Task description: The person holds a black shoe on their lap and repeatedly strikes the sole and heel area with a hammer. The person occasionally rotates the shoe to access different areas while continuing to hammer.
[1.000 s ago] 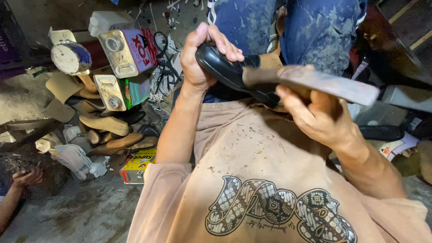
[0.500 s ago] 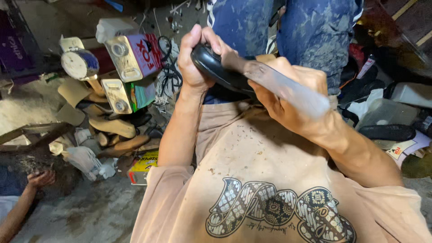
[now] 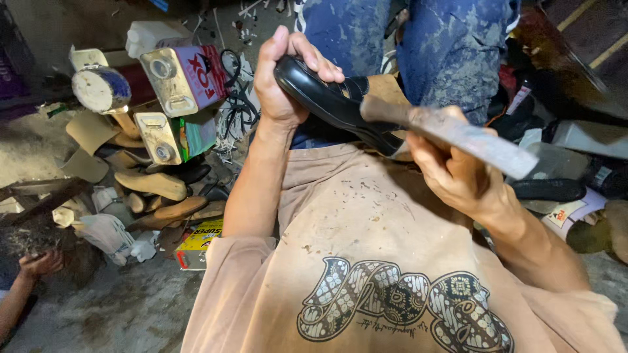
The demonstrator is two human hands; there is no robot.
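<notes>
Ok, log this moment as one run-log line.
left hand: grips black shoe by its toe | right hand: holds flat metal tool against shoe | setting: tins, wooden lasts on floor at left

My left hand [image 3: 288, 78] hemmed by stacked metal cans [image 3: 180, 98] and wooden shoe lasts [image 3: 152, 184] on its outer side, my knees [image 3: 405, 46] close ahead, bare floor [image 3: 124, 307] open lower left, clutter of dark shoes [image 3: 549, 189] crowding my right hand [image 3: 451, 170]

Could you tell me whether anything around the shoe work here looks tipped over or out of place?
Yes: two rectangular metal cans lie on their sides amid scattered wooden shoe forms. The left hand grips the black shoe; the right hand holds a worn metal tool.
</notes>
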